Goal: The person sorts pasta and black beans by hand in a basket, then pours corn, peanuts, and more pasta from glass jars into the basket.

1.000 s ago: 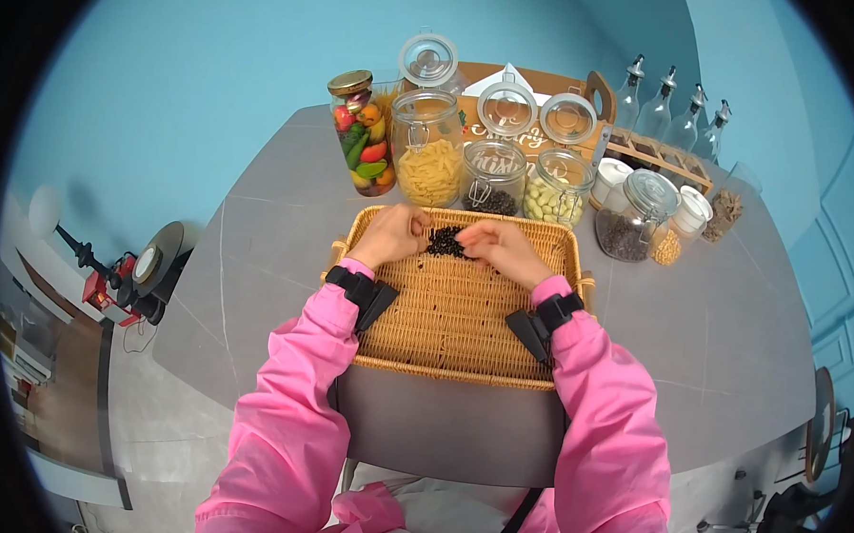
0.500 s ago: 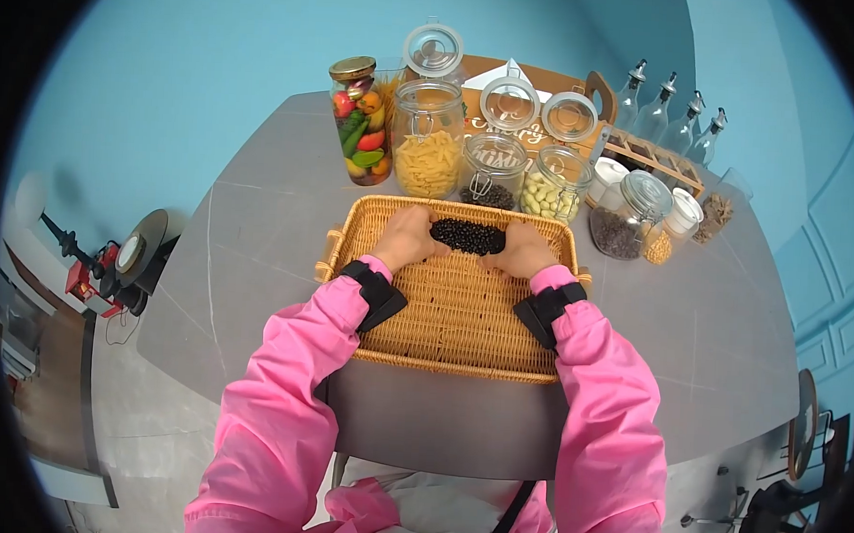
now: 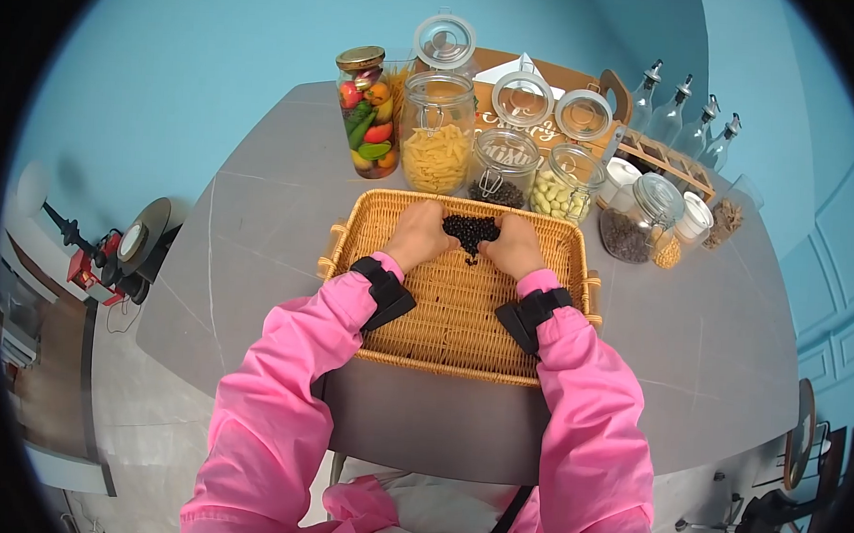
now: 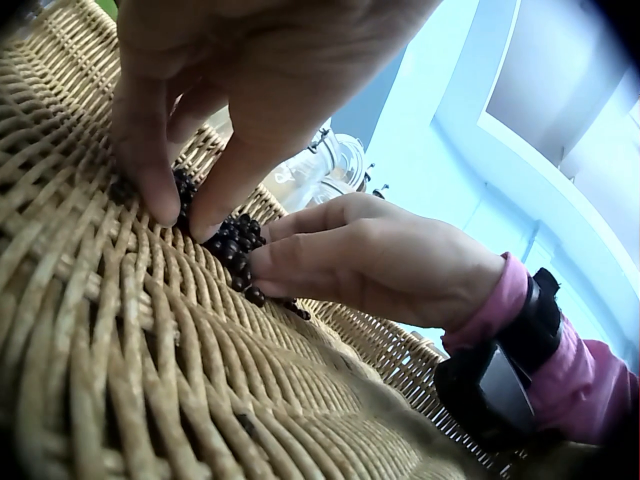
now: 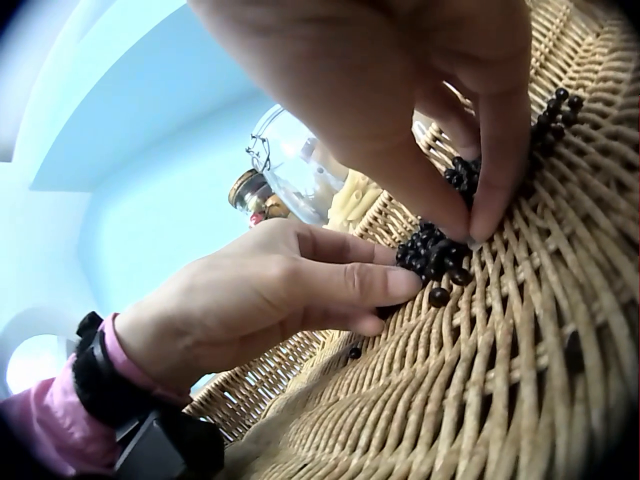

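A pile of small black beans (image 3: 471,228) lies on the floor of a wicker basket (image 3: 443,334), near its far side. My left hand (image 3: 417,237) flanks the pile on the left, fingers pointing down, its thumb and fingertips against the beans and the weave. From the right, my right hand (image 3: 516,247) touches the pile with thumb and fingers stretched out. In the left wrist view, black beans (image 4: 236,240) are bunched between the two hands. A few loose beans (image 5: 438,297) sit at the pile's near edge in the right wrist view.
Behind the basket stand a pasta jar (image 3: 436,153), a jar of dark contents (image 3: 499,189), a jar of pale green pieces (image 3: 559,198) and a tall vegetable jar (image 3: 369,121). Right of it is a lidded jar (image 3: 630,233). Glass bottles (image 3: 692,135) line the back right.
Both hands have come down to the pile's sides and moved closer together. The beans, spread wide half a second ago, now form a narrower heap.
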Tool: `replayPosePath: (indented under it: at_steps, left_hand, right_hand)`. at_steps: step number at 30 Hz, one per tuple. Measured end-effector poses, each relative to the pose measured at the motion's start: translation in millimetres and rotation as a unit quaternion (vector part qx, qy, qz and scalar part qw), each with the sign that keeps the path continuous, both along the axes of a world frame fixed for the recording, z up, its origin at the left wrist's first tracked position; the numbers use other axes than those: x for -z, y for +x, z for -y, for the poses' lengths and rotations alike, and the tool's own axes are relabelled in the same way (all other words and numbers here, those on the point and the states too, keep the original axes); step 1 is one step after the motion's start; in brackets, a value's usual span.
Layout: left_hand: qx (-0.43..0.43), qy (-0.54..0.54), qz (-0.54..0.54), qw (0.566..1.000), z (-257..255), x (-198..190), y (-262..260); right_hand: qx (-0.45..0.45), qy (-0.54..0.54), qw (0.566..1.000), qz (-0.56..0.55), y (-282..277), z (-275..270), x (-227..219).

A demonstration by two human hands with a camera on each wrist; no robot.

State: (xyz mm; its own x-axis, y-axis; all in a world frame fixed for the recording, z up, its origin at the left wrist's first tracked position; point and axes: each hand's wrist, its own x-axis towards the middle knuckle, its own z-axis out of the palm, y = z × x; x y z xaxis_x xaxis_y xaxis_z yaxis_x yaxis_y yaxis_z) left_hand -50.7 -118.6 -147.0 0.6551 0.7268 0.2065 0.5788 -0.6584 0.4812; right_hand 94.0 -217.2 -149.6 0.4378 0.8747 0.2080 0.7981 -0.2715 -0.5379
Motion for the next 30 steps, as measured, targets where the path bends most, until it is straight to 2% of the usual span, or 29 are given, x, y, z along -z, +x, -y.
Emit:
replayPosePath:
  at_steps: [3, 11, 15, 17, 24, 29, 30]
  left_hand:
    - [0.01, 0.018, -0.022, 1.0, 2, 0, 5]
    - [0.035, 0.072, 0.034, 0.996, 7, 7, 18]
    - [0.033, 0.072, 0.048, 0.996, 8, 6, 20]
    - [0.03, 0.046, 0.042, 0.998, 8, 3, 20]
    - [0.039, 0.019, 0.061, 0.997, 5, 3, 20]
    - [0.054, -0.009, 0.077, 0.996, 3, -1, 18]
    - [0.053, -0.01, 0.078, 0.995, 3, -1, 17]
  right_hand:
    - [0.014, -0.03, 0.999, -0.019, -1, -1, 1]
    - [0.015, 0.036, 0.997, -0.059, -5, -1, 9]
    - [0.02, 0.014, 0.996, -0.082, -4, -2, 6]
    - [0.003, 0.006, 0.991, -0.133, -1, -2, 6]
    - [-0.007, 0.054, 0.992, -0.115, 0, -6, 17]
    - [-0.05, 0.051, 0.966, -0.249, 6, -15, 25]
    - [-0.051, 0.049, 0.966, -0.248, 8, -16, 27]
